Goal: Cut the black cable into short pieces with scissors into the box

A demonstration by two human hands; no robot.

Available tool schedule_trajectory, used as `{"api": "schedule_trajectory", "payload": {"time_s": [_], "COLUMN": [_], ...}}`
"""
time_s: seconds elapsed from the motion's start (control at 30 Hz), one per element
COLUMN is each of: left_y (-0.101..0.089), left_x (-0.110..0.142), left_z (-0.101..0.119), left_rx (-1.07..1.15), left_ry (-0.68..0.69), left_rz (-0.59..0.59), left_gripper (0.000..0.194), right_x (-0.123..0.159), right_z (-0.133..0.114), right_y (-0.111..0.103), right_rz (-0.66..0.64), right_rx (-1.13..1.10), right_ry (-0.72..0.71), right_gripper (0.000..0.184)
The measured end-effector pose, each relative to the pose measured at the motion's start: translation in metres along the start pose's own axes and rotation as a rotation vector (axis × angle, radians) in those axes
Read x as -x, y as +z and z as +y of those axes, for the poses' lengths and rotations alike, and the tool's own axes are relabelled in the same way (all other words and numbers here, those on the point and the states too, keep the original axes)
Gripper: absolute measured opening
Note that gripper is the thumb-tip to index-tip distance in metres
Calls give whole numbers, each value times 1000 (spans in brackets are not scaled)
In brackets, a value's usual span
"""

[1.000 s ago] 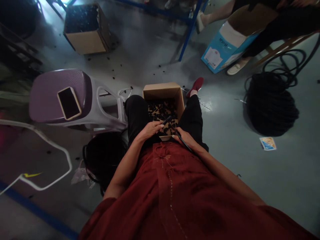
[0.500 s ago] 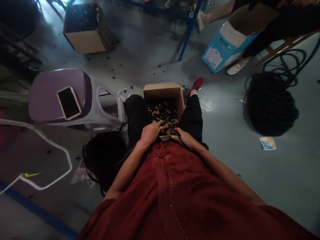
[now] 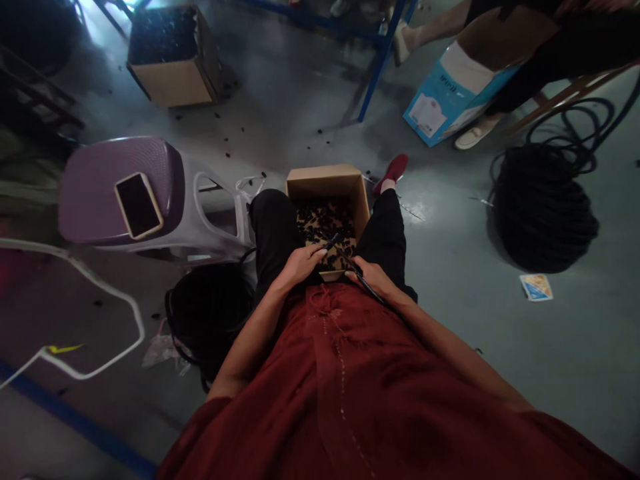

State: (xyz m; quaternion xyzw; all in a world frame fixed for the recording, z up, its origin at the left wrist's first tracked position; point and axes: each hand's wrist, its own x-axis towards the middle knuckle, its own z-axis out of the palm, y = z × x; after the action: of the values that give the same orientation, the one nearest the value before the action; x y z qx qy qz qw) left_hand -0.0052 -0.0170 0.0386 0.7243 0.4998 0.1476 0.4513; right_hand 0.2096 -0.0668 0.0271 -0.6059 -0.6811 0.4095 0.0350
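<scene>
Since the left hand (image 3: 301, 264) and right hand (image 3: 374, 275) sit so near each other, a slip of either could knock their held things together or catch a fingertip. The left grip is narrow, pinching a black strip (image 3: 333, 241) above the carton (image 3: 324, 175); the right is closed around a dark slender implement (image 3: 369, 288), its tip too small to make out. A loosened pinch could lose the strip among the dark pieces (image 3: 320, 217) below. A shifted knee might nudge the carton. Farther out, stray bits (image 3: 227, 155) on the floor (image 3: 450, 220) could roll underfoot.
</scene>
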Motion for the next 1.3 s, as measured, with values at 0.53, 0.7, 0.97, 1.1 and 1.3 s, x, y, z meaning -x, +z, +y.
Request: {"api": "schedule_trajectory", "payload": {"time_s": [0.53,0.7,0.97,1.1,1.3], "left_y": [5,5,-3,-9,-10], "left_x": [-2,-2,-3,-4,-4], "left_z": [-5,-4,-4,-5,-7], "left_rx": [21,45,386,599,762], "left_ry": [-67,-43,-139,-144,-171], "left_rz": [74,134,-13,-111,-186], "left_gripper": [30,25,31,31,34], "right_x": [0,-1,-1,-3,-3], "right_z": [1,1,-1,-1,-5], "right_y": [2,2,2,2,-1], "right_rz": [15,23,52,87,97], "right_rx": [0,-33,-107,-113,-118], "right_ry": [20,-4,-38,-96,-119], "right_gripper": [33,39,43,43,39]}}
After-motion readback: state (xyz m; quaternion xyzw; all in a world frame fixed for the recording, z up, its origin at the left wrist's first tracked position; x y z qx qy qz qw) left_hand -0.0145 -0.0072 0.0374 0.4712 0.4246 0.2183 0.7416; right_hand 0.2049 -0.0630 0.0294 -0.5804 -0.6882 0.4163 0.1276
